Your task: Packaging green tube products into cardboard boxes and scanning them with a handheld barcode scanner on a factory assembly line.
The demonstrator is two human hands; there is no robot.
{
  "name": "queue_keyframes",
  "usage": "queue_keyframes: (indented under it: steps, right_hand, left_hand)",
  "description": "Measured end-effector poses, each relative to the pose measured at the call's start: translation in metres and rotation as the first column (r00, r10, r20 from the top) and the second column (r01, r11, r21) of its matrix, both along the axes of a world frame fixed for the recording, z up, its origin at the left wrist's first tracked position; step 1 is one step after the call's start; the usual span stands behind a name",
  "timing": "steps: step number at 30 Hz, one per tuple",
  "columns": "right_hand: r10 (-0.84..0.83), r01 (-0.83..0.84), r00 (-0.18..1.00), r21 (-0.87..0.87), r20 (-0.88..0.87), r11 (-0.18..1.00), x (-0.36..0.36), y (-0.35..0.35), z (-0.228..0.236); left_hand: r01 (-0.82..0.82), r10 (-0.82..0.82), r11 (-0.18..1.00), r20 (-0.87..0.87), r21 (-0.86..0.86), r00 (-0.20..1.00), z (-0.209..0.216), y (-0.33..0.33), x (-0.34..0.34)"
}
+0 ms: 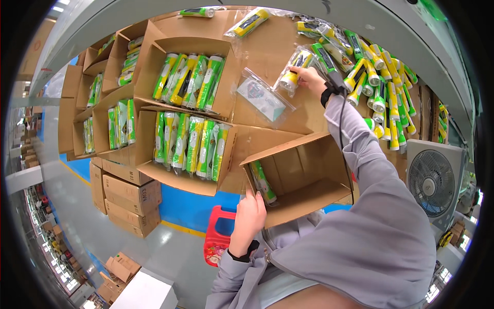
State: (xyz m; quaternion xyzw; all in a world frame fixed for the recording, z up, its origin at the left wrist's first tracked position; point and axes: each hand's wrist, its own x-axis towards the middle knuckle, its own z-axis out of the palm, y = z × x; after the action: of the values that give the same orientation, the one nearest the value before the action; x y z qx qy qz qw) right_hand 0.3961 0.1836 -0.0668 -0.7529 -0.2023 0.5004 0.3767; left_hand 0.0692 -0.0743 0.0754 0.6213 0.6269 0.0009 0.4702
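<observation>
My right hand (pixel 310 81) reaches to the far side of the table, its fingers closed on a yellow flashlight (pixel 289 78) in a clear plastic bag. My left hand (pixel 250 213) grips the near left edge of an open cardboard box (pixel 321 193), which leans toward me at the table's front. Against the left wall inside that box lies one green and white bagged flashlight (pixel 262 181). Just left of my right hand, a clear bag (pixel 261 97) with a pale blue and white carton rests on the cardboard.
A pile of yellow and green flashlights (pixel 383 87) spreads at the right. Several open boxes (pixel 177 171) packed with bagged flashlights stand at the left. Closed cartons (pixel 131 194) and a red plastic stool (pixel 216 239) are on the floor. A grey fan (pixel 431 177) stands right.
</observation>
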Motion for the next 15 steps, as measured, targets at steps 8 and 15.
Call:
queue_keyframes:
  steps: [8,15]
  right_hand:
    - [0.114,0.015,0.763,0.193,-0.637,0.981,0.040,-0.055,0.053]
    - [0.514,-0.253,0.636,0.474,-0.576,0.844,-0.002,-0.147,0.161]
  left_hand:
    - [0.038,-0.053,0.986,0.088,0.162,0.995,0.001,0.007,-0.007]
    - [-0.345,0.094,0.908,0.691,0.235,0.717,0.064,0.042,0.018]
